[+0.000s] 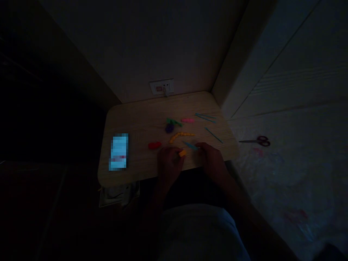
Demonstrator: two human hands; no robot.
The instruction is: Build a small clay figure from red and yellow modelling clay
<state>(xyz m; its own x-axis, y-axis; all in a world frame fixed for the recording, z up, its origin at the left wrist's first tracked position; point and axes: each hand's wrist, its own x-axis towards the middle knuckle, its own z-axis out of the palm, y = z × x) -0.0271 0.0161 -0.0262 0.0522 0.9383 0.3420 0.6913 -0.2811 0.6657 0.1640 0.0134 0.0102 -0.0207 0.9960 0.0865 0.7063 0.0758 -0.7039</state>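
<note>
Close to the table's front edge, my left hand (pixel 170 163) is closed on a small orange piece of modelling clay (pixel 182 153). To its right, my right hand (pixel 213 157) grips a light blue, flat-bladed plastic clay knife (pixel 191 145), its tip pointing left above the table. Just beyond my hands lies a curved, bumpy yellow-orange clay strip (pixel 181 134). A red clay lump (pixel 154 145) rests left of my left hand. Farther back are a dark purple clay ball (pixel 169 128), a green clay piece (pixel 174 121) touching or near it, and a pink clay strip (pixel 187 120).
A lit phone (pixel 119 152) lies on the wooden table (pixel 138 112) at left. Thin teal tools (pixel 214 135) lie at right. Scissors (pixel 255 141) with dark red handles are beyond the right edge. A wall socket (pixel 162 87) with a plug sits behind. The room is dark.
</note>
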